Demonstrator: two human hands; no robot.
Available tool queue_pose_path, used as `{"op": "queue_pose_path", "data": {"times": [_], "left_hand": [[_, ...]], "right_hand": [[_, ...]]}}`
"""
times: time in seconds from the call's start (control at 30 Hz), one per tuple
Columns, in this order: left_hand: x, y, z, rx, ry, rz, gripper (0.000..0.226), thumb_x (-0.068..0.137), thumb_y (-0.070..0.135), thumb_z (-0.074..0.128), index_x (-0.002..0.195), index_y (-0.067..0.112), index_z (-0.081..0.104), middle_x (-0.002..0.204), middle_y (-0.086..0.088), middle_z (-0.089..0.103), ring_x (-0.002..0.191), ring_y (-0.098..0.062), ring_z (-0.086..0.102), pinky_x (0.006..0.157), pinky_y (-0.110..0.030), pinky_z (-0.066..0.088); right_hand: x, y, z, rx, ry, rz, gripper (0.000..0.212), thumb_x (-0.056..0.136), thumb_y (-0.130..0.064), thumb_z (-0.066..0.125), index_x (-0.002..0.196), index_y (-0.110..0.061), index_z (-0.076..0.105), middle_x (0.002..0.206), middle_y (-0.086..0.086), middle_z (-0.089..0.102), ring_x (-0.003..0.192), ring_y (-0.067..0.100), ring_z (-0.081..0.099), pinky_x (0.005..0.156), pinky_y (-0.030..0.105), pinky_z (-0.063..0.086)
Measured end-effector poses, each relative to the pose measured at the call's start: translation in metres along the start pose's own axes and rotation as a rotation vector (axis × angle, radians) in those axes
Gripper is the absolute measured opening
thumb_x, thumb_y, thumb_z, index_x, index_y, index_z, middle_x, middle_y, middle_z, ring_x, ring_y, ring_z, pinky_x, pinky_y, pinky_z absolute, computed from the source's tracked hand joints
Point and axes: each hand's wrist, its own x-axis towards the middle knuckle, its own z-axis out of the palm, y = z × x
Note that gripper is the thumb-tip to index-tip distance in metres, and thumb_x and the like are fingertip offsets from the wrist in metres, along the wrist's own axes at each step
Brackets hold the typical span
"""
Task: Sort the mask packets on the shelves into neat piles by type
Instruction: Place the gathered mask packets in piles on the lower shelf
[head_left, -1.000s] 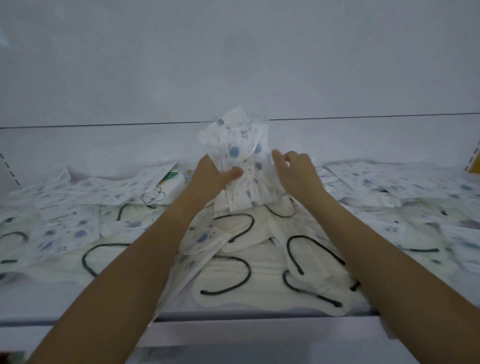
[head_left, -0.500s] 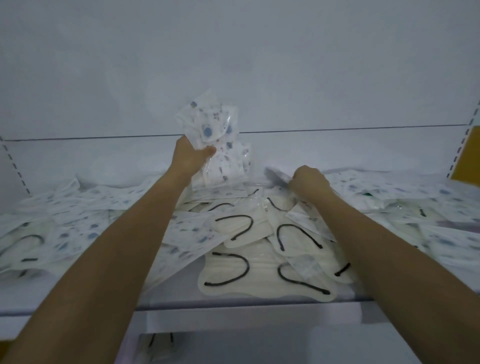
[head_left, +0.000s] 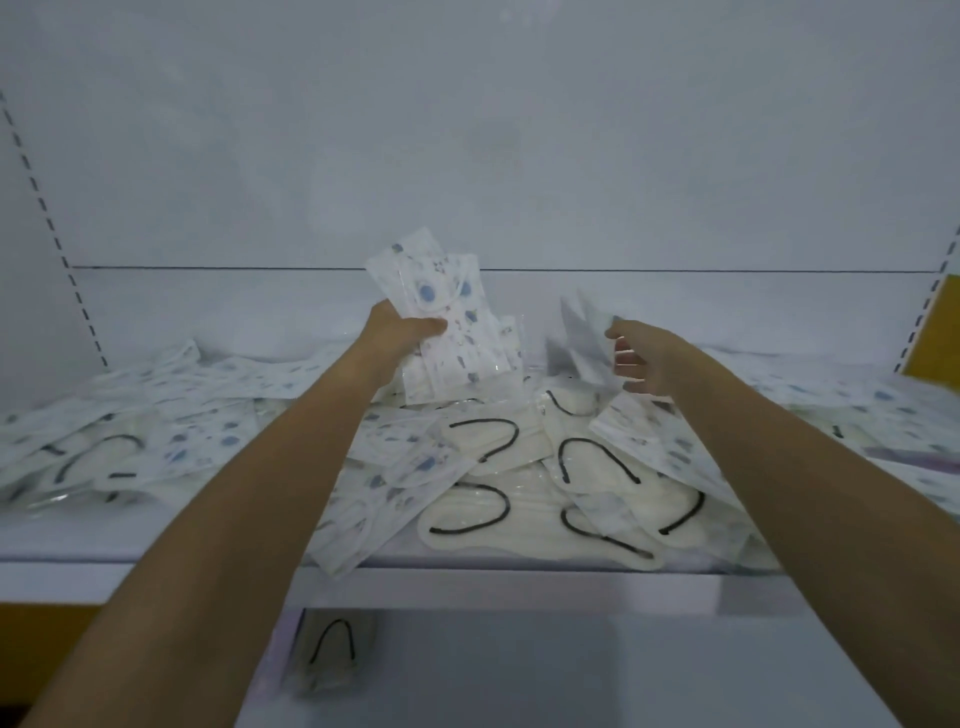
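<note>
Packets look light, limp and slick, likely to slide apart; grip across the middle, not a corner. Your left hand (head_left: 405, 332) does so: thumb across the front, fingers behind a bundle of printed packets (head_left: 462, 343), held upright. Your right hand (head_left: 649, 358), fingers half curled, pinches a single packet (head_left: 579, 332) by its edge, beyond the thumb. Unsorted heap (head_left: 483, 457) lies under both wrists.

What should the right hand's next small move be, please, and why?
Probably bring the raised packet leftward onto the stack in the left hand: the right hand seems to pinch it, and it shows no black loop, so it likely matches that patterned type.
</note>
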Motion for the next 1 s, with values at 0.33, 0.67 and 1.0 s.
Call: {"op": "queue_pose_path", "data": {"times": [0.33, 0.67, 1.0], "left_hand": [[-0.035, -0.003, 0.005, -0.206, -0.032, -0.058, 0.033, 0.089, -0.001, 0.056, 0.121, 0.000, 0.055, 0.120, -0.014, 0.061, 0.085, -0.017, 0.065, 0.070, -0.026, 0.057], [-0.074, -0.024, 0.003, -0.298, -0.064, -0.202, 0.030, 0.096, 0.027, 0.048, 0.118, 0.008, 0.059, 0.114, -0.010, 0.066, 0.097, -0.024, 0.064, 0.078, -0.032, 0.056], [-0.103, -0.018, -0.050, -0.276, -0.016, -0.049, 0.024, 0.093, 0.000, 0.047, 0.113, 0.008, 0.058, 0.090, 0.000, 0.073, 0.080, -0.014, 0.071, 0.063, -0.026, 0.056]], "right_hand": [[-0.062, 0.004, 0.040, -0.252, -0.061, -0.825, 0.013, 0.090, -0.022, 0.059, 0.101, -0.017, 0.062, 0.104, -0.006, 0.060, 0.096, 0.005, 0.054, 0.082, 0.017, 0.039], [-0.071, 0.041, 0.078, -0.676, -0.407, -0.810, 0.038, 0.088, -0.018, 0.060, 0.125, -0.015, 0.052, 0.139, 0.004, 0.042, 0.129, 0.018, 0.039, 0.094, 0.018, 0.028], [-0.074, 0.005, 0.070, -0.167, -0.183, -0.449, 0.021, 0.081, 0.000, 0.061, 0.100, -0.009, 0.061, 0.085, 0.008, 0.056, 0.069, 0.017, 0.054, 0.063, 0.025, 0.046]]}}
